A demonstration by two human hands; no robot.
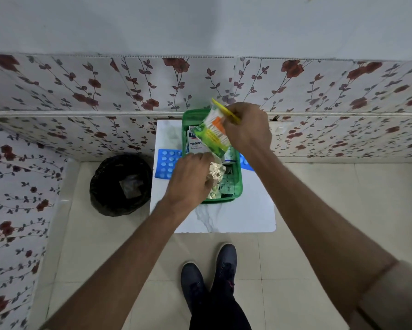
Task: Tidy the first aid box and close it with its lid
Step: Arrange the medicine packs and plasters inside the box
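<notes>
A green first aid box [238,186] stands open on a small white table [236,217]. My right hand [248,127] holds a green and yellow packet of cotton buds [213,133] up over the box. At the box's near left side, my left hand [190,179] grips a crumpled gold foil blister strip [216,171]. Inside the box lie a white packet marked WASHP [195,144], more blister strips [226,184] and a small white bottle [231,156]. A blue lid [167,164] lies under the box, sticking out on both sides.
A black lined waste bin [120,184] stands on the floor left of the table. A floral papered wall and ledge [105,91] run behind the table. My dark shoes [209,282] stand on the tiled floor in front.
</notes>
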